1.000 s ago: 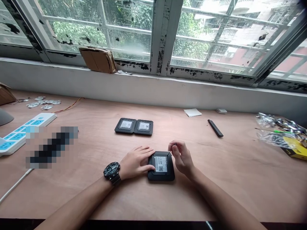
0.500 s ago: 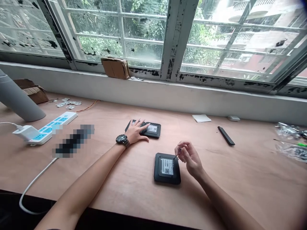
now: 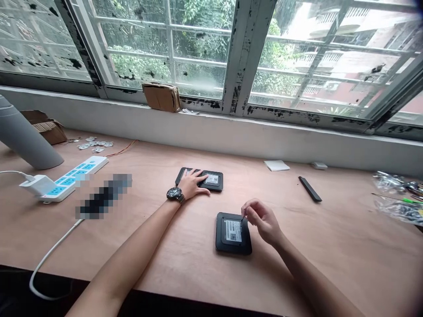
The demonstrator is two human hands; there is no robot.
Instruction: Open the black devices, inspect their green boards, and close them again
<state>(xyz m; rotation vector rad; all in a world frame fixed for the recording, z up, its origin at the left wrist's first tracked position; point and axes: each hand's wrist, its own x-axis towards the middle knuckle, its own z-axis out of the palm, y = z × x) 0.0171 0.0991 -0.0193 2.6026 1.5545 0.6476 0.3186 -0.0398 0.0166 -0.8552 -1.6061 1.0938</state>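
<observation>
My left hand (image 3: 192, 184), a watch on its wrist, lies with fingers spread over two flat black rectangular cases at the middle of the table. The left case (image 3: 180, 175) is mostly hidden beneath it; the right case (image 3: 218, 180) shows a white label. Nearer me lies a third black case (image 3: 224, 246), its printed label facing up. At this case's upper right corner my right hand (image 3: 261, 219) is closed in a pinch. A small dark tip shows below its fingertips, too small to name.
A white power strip (image 3: 95, 163) with a plugged-in adapter (image 3: 38, 185) is at left, near a grey cylinder (image 3: 29, 136). To the right lie a dark strip (image 3: 309, 189), white paper (image 3: 276, 165) and plastic bags (image 3: 396, 209). A cardboard box (image 3: 161, 97) sits on the sill.
My left hand has shifted slightly and its fingers now rest lower over the two cases. My right hand remains pinched at the third case's corner. The whole view has moved a little.
</observation>
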